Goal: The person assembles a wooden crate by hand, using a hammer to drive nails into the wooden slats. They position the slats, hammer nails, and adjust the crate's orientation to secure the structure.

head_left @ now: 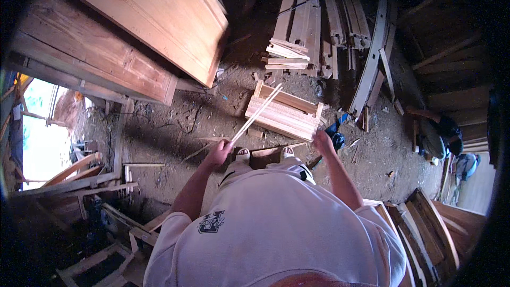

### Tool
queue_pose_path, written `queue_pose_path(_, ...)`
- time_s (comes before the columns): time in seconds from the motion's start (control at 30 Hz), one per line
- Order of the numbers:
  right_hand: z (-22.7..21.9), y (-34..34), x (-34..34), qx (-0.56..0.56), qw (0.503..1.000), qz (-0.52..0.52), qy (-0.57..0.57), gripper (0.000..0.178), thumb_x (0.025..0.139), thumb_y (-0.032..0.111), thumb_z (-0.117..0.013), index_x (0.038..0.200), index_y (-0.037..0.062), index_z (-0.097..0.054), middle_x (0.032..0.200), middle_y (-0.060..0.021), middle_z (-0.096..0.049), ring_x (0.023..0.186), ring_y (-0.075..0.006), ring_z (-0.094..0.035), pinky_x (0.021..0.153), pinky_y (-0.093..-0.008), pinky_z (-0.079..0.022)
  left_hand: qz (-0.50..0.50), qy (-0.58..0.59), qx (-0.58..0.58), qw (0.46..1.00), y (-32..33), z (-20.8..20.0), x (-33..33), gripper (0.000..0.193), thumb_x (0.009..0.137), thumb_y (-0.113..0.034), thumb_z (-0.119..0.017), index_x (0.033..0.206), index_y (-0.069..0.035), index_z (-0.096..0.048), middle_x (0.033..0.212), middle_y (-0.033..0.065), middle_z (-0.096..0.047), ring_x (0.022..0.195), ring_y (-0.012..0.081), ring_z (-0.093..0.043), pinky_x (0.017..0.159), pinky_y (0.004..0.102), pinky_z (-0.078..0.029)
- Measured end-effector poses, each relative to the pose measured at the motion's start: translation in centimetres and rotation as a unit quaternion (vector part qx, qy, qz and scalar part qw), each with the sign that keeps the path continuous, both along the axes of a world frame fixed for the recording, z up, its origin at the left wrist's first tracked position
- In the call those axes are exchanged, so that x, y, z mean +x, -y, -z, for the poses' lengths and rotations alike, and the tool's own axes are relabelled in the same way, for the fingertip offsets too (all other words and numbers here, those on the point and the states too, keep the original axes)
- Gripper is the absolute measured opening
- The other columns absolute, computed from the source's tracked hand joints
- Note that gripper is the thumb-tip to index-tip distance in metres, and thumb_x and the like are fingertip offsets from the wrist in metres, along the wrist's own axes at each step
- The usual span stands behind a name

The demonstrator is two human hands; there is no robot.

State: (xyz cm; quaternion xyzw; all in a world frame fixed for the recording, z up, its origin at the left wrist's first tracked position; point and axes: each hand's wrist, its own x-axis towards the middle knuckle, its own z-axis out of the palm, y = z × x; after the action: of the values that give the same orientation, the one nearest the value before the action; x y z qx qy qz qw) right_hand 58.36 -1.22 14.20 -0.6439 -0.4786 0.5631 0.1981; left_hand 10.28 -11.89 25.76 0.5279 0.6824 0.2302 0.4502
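Observation:
My left hand [218, 153] is closed round the lower ends of thin, pale wooden strips [257, 116]. They slant up and to the right, crossing above a small slatted wooden crate [280, 118] on the ground in front of my feet. Short corner posts rise above the crate's sides. At its near right corner is my right hand [323, 142], very close to or touching the wood; its fingers are too small and dim to make out. Just beyond that hand lies a dark blue, crumpled thing [337, 130].
Large panelled wooden boards [175, 16] jut in at the upper left. Long planks [303, 16] lie at the back, with short sticks [288, 53] on their near ends. Wooden frames [95, 266] crowd the lower left. Curved timber pieces [433, 228] stand behind on the right.

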Motion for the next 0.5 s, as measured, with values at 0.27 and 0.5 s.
queue_pose_path(0.27, -16.3, -9.7, -11.6, -0.004, 0.956, 0.027, -0.291, 0.093, 0.096, 0.030, -0.072, 0.163, 0.0126, -0.009, 0.125, -0.0205, -0.061, 0.106, -0.0297, -0.069, 0.090, -0.0432, -0.058, -0.068, 0.157, -0.129, 0.977, 5.7, -6.0, 7.7, 0.028, 0.104, -0.032, -0.059, 0.102, -0.005, -0.064, 0.079, -0.0017, -0.057, 0.070, 0.0097, -0.052, 0.064, 0.0284, -0.046)
queue_pose_path(0.5, -14.7, -9.0, -17.5, -0.118, 0.948, 0.019, -0.295, 0.052, 0.099, 0.012, -0.065, 0.147, 0.0066, -0.046, 0.104, -0.0106, -0.070, 0.088, -0.0210, -0.072, 0.082, -0.0358, -0.063, -0.118, 0.091, -0.132, 0.980, 12.3, -6.0, 6.8, 0.031, 0.101, -0.035, -0.063, 0.103, -0.004, -0.066, 0.074, 0.0012, -0.061, 0.064, 0.0146, -0.053, 0.060, 0.0338, -0.046)
